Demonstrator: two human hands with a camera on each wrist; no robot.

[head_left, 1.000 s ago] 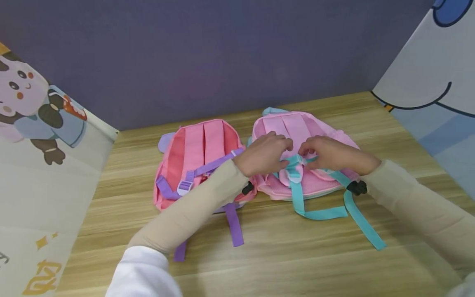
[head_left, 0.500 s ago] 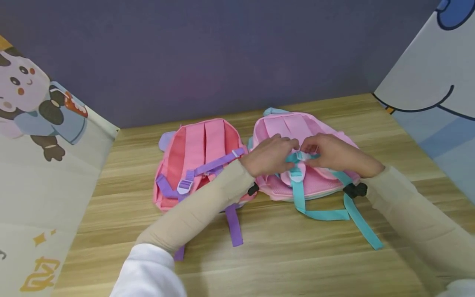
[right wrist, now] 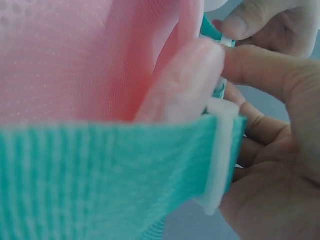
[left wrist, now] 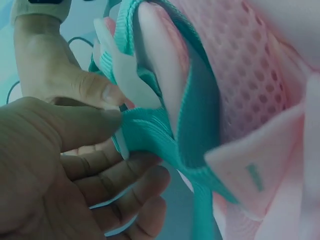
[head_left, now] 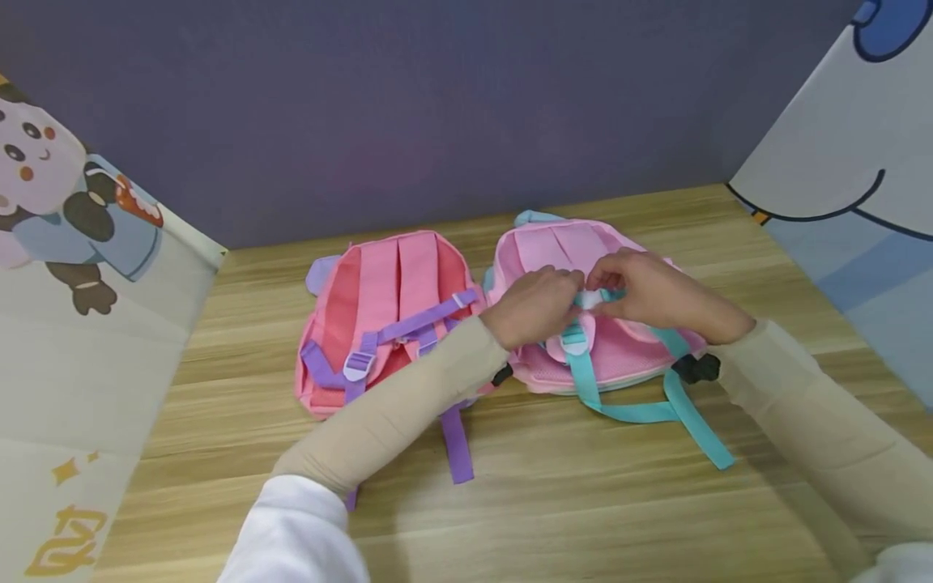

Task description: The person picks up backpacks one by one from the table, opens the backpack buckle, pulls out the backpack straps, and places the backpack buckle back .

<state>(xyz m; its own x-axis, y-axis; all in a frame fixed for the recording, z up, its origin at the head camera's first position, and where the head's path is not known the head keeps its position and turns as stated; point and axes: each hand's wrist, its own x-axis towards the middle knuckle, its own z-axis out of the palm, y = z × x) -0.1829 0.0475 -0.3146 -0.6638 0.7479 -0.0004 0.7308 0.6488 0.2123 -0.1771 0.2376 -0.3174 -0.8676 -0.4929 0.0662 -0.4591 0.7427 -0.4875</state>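
A light pink backpack lies straps up on the wooden table, at the right in the head view. Across it runs a teal chest strap with a white buckle. My left hand pinches the strap at the buckle's left side between thumb and fingers. On the other side, my right hand pinches the buckle end of the strap. Both hands' fingertips nearly meet, partly covering the buckle. Near the right hand, a white slider sits on a teal strap.
A coral-pink backpack with purple straps lies to the left, partly under my left forearm. Loose teal strap ends trail onto the wooden table. A dark panel stands behind, with printed panels at both sides.
My hands have drawn closer together, the left moving right towards the right hand. The white buckle now shows between them. The loose teal strap end has shifted slightly left and up.
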